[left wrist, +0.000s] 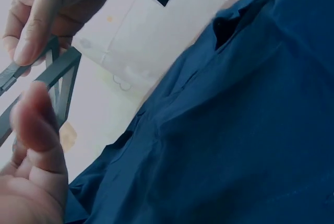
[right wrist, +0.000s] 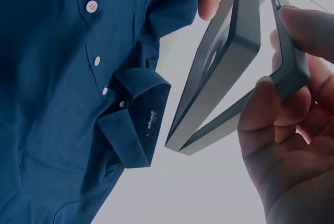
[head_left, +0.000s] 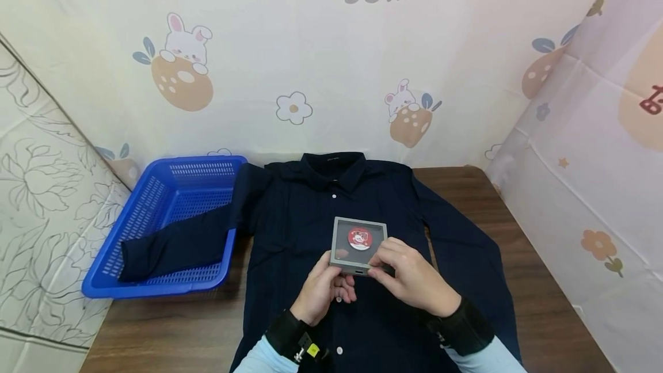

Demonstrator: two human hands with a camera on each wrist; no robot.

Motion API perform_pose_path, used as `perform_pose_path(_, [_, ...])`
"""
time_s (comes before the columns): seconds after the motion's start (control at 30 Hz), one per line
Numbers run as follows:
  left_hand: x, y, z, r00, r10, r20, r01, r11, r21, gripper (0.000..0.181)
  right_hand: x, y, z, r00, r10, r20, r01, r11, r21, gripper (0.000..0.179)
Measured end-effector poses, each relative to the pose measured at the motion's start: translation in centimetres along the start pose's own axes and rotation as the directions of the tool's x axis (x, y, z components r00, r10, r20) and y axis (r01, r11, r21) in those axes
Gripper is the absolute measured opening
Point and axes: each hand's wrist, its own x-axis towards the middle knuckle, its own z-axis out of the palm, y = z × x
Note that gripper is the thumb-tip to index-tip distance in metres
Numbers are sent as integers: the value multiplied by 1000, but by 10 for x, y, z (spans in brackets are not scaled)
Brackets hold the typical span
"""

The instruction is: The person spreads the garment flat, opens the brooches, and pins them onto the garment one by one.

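Above the shirt, both hands hold a square grey-framed display case (head_left: 334, 244) with clear panes. Inside it shows a round red badge (head_left: 359, 239) with a white figure. My left hand (head_left: 320, 293) grips the case's lower left side, its thumb (left wrist: 36, 117) along the frame. At the lower right corner, my right hand (head_left: 411, 275) pinches the frame between thumb and fingers. The right wrist view shows the two frame halves (right wrist: 229, 62) parted in a V, joined at the far end, with the right fingers on one half. Beneath lies a navy button-up shirt (head_left: 290, 217), spread collar-away.
A blue plastic basket (head_left: 160, 291) stands on the left, with one shirt sleeve (head_left: 181, 246) draped into it. The other sleeve (head_left: 466, 246) lies on the brown wooden table (head_left: 544, 304). Printed cloth (head_left: 311, 45) hangs behind the table and along its sides.
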Motion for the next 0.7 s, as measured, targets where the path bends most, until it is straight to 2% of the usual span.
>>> perform_pose_path(0.07, [-1,0,0,1000,-6,0,6,1000,0,36,-1,0,0,1000,2,0,-2,1000,5,15])
perform_pose_path(0.23, [-3,0,-2,1000,13,16,-12,998,-62,36,-1,1,2,1000,-5,-6,5,1000,11,15])
perform_pose_path(0.47, [-4,-2,-3,999,26,28,-24,996,-89,37,1,-1,-1,1000,-6,-24,5,999,-35,14])
perform_pose_path(0.6, [-4,-3,-4,1000,7,29,-4,996,-89,37,4,-1,-10,998,-2,-57,-2,998,-63,12])
perform_pose_path(0.7, [-4,-4,-4,1000,-4,31,6,996,-86,36,8,1,-18,993,-30,-111,21,996,-81,14])
